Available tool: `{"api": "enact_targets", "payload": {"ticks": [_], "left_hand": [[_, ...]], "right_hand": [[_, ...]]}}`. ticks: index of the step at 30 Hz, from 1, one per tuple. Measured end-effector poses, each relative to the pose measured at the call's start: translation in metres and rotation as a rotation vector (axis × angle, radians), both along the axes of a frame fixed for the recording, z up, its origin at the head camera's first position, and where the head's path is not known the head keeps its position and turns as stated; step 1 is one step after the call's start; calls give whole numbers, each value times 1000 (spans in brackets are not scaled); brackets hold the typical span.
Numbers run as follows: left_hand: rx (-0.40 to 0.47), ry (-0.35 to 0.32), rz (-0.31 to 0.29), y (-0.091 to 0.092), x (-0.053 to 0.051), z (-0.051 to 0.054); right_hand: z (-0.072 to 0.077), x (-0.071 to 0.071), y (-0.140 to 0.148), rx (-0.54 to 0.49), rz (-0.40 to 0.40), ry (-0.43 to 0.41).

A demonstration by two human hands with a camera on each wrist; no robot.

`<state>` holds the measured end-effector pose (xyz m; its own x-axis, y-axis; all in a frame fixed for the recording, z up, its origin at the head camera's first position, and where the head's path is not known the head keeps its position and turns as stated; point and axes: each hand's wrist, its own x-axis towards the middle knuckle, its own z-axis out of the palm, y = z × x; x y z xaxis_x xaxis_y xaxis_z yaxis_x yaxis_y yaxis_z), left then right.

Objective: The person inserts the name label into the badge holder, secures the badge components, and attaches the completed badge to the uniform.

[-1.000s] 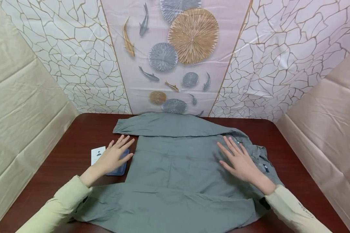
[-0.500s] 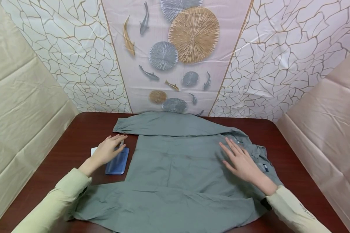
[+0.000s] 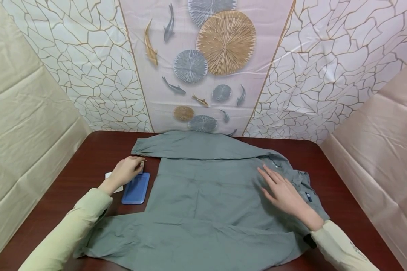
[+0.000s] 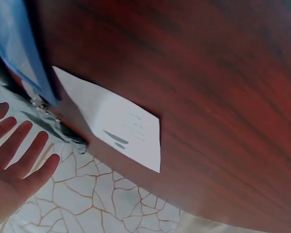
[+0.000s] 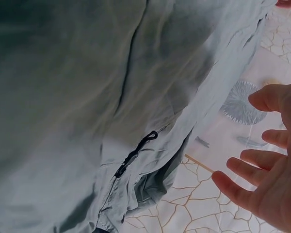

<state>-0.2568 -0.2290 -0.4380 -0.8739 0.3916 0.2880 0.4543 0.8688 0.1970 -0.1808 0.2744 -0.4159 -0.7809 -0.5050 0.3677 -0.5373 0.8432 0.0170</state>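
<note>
A grey-green long-sleeved garment lies spread on the table, one sleeve along the back and the other across the front. At its left edge is a blue badge holder with a metal clip. My left hand is at the clip, fingers bent downward; in the left wrist view that hand has its fingers apart, near the clip. Over the garment's right part, my right hand has its fingers extended and holds nothing; the right wrist view shows this hand beside the cloth.
A white printed card lies on the dark red wooden table, left of the badge holder and partly under my left arm in the head view. Patterned cloth hangs behind the table, with beige cloth walls at the sides.
My left hand has moved left and down from above the badge holder to its clip, its fingers now bent, uncovering the holder. My right hand has shifted slightly right and toward the front.
</note>
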Motion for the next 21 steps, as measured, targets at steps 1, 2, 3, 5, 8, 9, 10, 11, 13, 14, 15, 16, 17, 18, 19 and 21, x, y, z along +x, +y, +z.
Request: {"api": "enact_targets", "payload": {"ticks": [1, 2, 3, 5, 8, 9, 10, 11, 13, 14, 15, 16, 17, 18, 19, 21], "left_hand": [[-11, 8, -7, 0, -1, -1], [-24, 19, -14, 0, -3, -3], [-34, 30, -21, 0, -4, -4], [-60, 56, -25, 0, -6, -6], [-98, 85, -24, 0, -9, -10], [-114, 90, -21, 0, -9, -10], [-130, 94, -16, 0, -10, -11], [-145, 99, -13, -1, -11, -12], [-168, 107, -6, -1, -12, -13], [-176, 112, -4, -1, -12, -13], [-186, 119, -2, -1, -13, -14], [-191, 125, 0, -1, -14, -15], [-196, 132, 2, -1, -14, -16], [-201, 138, 3, -1, -15, -16], [-206, 141, 6, -1, -15, -17], [-216, 140, 14, -1, -16, -18]], "right_hand": [[0, 0, 1, -2, 0, 0], [-1, 0, 1, -4, -2, -1], [-1, 1, 2, -6, -3, -2], [-1, 1, 3, -10, -4, -3], [-1, 1, 4, -19, -1, -4], [-1, 1, 4, -21, 1, -3], [-1, 1, 4, -22, 1, -3], [-1, 1, 4, -23, 1, -4], [-1, 1, 4, -23, 0, -6], [-1, 1, 4, -24, -1, -5], [-2, 2, 4, -24, -3, -6], [-2, 2, 4, -24, -4, -7], [-2, 2, 4, -25, -5, -7], [-2, 2, 4, -24, -7, -9], [-2, 2, 4, -24, -8, -11], [-3, 2, 4, -24, -9, -12]]}}
